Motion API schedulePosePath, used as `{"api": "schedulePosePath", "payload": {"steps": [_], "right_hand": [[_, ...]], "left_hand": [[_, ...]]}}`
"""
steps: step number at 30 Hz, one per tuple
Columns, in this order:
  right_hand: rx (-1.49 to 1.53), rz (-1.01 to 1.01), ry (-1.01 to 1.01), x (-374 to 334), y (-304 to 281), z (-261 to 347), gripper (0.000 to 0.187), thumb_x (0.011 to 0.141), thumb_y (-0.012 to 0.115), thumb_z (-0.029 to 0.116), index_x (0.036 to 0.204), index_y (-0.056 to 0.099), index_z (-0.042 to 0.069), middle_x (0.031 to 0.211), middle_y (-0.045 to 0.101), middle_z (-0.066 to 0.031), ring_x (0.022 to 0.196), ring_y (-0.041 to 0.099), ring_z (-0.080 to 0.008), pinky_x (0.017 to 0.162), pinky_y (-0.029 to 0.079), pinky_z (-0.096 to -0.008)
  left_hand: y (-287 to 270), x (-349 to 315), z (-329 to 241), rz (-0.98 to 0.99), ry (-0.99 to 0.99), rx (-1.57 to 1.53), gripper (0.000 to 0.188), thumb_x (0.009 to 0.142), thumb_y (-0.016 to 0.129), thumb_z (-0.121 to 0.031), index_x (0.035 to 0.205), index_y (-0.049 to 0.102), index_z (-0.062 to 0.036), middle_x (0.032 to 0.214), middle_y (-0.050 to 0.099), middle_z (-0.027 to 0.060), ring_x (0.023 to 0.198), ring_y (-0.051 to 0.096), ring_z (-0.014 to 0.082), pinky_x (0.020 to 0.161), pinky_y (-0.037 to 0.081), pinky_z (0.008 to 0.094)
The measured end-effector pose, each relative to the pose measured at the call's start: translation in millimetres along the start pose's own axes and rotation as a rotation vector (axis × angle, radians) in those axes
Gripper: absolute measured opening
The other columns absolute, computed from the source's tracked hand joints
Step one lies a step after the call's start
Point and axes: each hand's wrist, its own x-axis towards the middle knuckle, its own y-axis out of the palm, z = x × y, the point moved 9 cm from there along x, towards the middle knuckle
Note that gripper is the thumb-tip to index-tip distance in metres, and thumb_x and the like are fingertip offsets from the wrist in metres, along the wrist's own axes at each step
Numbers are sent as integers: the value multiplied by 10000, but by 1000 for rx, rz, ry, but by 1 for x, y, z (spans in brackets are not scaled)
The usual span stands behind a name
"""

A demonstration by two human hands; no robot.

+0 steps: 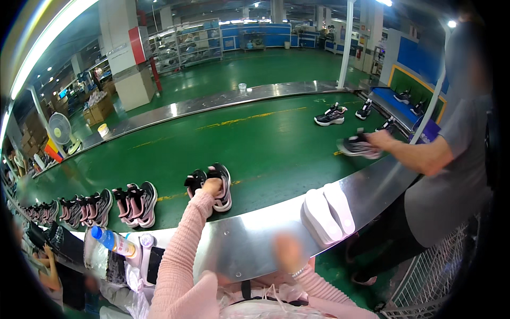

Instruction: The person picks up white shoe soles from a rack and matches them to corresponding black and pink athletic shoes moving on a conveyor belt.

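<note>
Green belt (yellow line), 2 black-and-pink shoes, white soles, pink sleeve.

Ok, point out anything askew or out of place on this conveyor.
The pair of white soles lies on the metal rim, off the green belt where the shoes stand. The left hand rests on one shoe pair. Nothing spilled.
</note>
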Motion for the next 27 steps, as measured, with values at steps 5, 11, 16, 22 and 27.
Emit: {"api": "schedulePosePath", "payload": {"steps": [5, 11, 16, 22, 27], "right_hand": [[52, 52, -22, 111, -81, 29, 108, 773, 522, 84, 831, 596, 32, 819, 606, -117, 722, 583, -274, 653, 459, -312], [-17, -153, 126, 231, -138, -106, 120, 785, 501, 91, 806, 585, 8, 641, 575, -57, 500, 493, -74, 482, 402, -205], [-498, 89, 282, 262, -118, -217, 423, 688, 603, 215, 1062, 503, 44, 1062, 517, -158, 965, 510, -296, 831, 406, -343], [-602, 199, 270, 282, -98, -251, 268, 662, 606, 150, 911, 591, 50, 961, 528, -149, 880, 542, -300, 784, 432, -347], [-534, 323, -44, 265, -19, -149, 143, 695, 573, 199, 751, 612, 73, 745, 587, -134, 733, 569, -292, 672, 453, -374]], "left_hand": [[16, 22, 50, -289, -197, -1368, 336, 805, 522, -302, 1038, 503, -60, 1026, 524, 62, 936, 507, 217, 769, 417, 471], [15, 23, 36, -336, -195, -1411, 320, 780, 583, -283, 991, 563, -44, 1003, 566, 55, 920, 547, 234, 712, 452, 417], [12, 19, 48, -553, -263, -1387, 162, 730, 558, -138, 805, 611, -4, 743, 616, 63, 619, 599, 175, 498, 492, 286], [3, 12, 30, -591, -127, -1058, 164, 733, 553, -97, 715, 604, 57, 679, 609, 94, 569, 596, 148, 458, 507, 256], [-12, 4, 15, -605, 37, -416, 245, 686, 564, -199, 823, 598, 2, 810, 597, 189, 774, 570, 315, 707, 437, 360]]}}
